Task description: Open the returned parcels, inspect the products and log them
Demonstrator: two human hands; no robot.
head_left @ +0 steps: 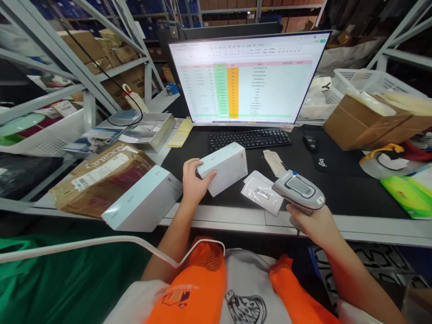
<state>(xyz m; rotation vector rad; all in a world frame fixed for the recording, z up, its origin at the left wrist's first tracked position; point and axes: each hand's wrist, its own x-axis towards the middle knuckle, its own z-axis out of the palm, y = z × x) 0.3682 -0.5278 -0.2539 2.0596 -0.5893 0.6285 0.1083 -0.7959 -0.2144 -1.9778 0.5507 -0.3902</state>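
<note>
My left hand (196,182) grips one end of a white and pale-blue box (224,166), which is tilted above the black desk mat in front of the keyboard. In my right hand (315,222) is a grey handheld barcode scanner (300,191), its head pointing left toward that box. A second pale-blue and white box (145,200) lies at the desk's front edge, left of my left forearm. Between my two hands a white printed sachet (262,191) lies on the mat, with a crumpled pale wrapper (274,163) behind it.
A monitor (243,81) showing a spreadsheet stands behind the keyboard (251,138). A brown parcel (104,180) and an open grey box (151,132) lie left. Cardboard boxes (354,121), a mouse (309,141) and a green packet (410,195) are right. A white cable (135,240) crosses in front.
</note>
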